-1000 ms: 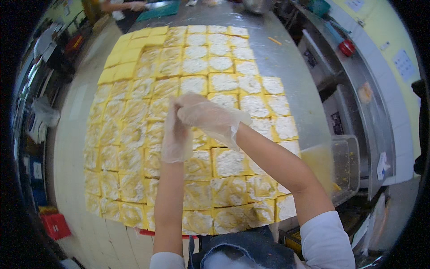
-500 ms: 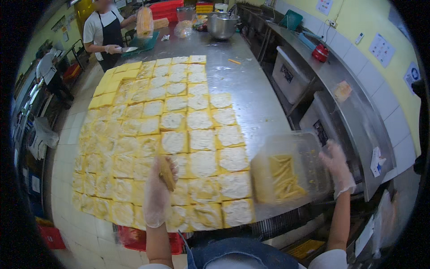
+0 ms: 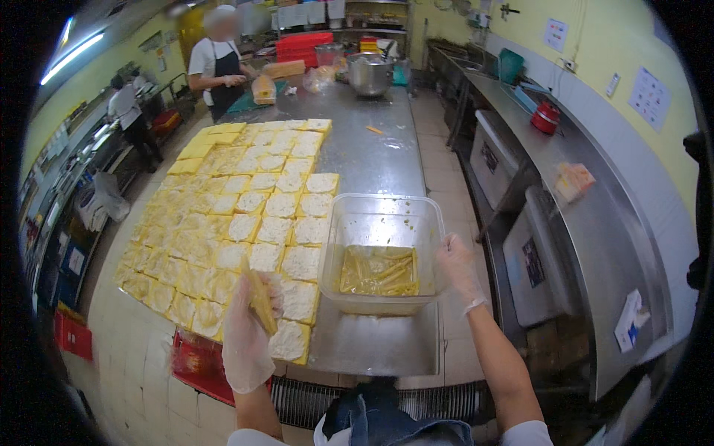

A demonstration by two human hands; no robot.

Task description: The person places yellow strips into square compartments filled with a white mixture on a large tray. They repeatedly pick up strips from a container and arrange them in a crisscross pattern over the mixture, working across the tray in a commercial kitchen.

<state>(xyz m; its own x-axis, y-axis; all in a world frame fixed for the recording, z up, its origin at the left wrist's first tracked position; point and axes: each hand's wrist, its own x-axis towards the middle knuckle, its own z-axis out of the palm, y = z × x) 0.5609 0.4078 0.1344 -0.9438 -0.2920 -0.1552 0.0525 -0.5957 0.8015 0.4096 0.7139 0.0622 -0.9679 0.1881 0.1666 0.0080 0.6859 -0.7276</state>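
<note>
In my gloved left hand (image 3: 247, 331) is a small bunch of flat yellow-green strips (image 3: 260, 303), held over the near rows of bread. My gloved right hand (image 3: 459, 269) has its fingers closed on the right rim of a clear plastic tub (image 3: 383, 215). Inside that tub lie similar yellow-green strips (image 3: 379, 271) in some liquid. Square yellow bread slices (image 3: 275, 230), laid edge to edge, cover the left part of the steel table. White spread coats the right-hand rows, while many slices further left look covered with thin pale strips.
Across the steel table (image 3: 372, 160), a person (image 3: 219, 63) in a dark apron works beside a bread loaf (image 3: 263, 89) and a metal bowl (image 3: 370, 74). A side counter (image 3: 565, 167) runs along the right. Red crates (image 3: 197, 364) sit below the near edge.
My right hand has gone from open beside the tub to gripping its rim. The tub now stands closer to the bread. My left hand still holds the strips; my view has shifted.
</note>
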